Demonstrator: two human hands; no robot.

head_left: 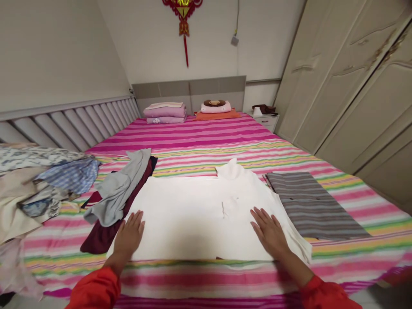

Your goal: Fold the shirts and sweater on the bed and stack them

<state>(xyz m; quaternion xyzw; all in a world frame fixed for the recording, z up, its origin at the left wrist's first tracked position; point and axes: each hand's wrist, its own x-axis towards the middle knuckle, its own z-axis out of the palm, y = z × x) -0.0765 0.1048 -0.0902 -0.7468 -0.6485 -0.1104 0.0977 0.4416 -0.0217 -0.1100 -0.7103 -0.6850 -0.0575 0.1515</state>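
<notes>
A white garment [183,214] lies spread sideways across the striped bed, its collar end toward the right. My left hand [129,234] rests flat on its left end, fingers extended and slightly apart. On the right part of the cloth, below a small mark on its front, lies my right hand [268,231], palm down with the fingers spread. Neither hand grips anything. To the right is a folded grey striped garment [313,206]. Grey and maroon clothes [119,189] lie crumpled beside the left end of the white garment.
A heap of mixed clothes [67,176] covers the bed's left side by the railing [74,122]. Folded purple bedding [165,112] and a pink pillow [215,108] sit at the headboard [189,92]. A nightstand [265,121] and wardrobe [350,77] stand on the right.
</notes>
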